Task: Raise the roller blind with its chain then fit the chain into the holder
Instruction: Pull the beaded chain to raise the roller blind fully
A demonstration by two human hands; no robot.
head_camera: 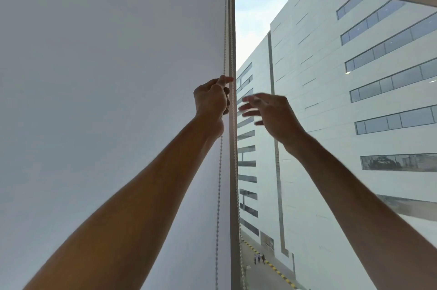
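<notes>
Both arms raised: left hand (211,98) grips chain (219,183) (right hand (272,114) spread).

A vertical window frame (233,171) runs down the middle of the scene. To its right, through the glass, a large pale building (331,100) with long horizontal strip windows stands far off under a cloudy sky (257,5). Far below, three small figures (259,257) walk along a road (262,273) edged with yellow-and-black kerb markings.
</notes>
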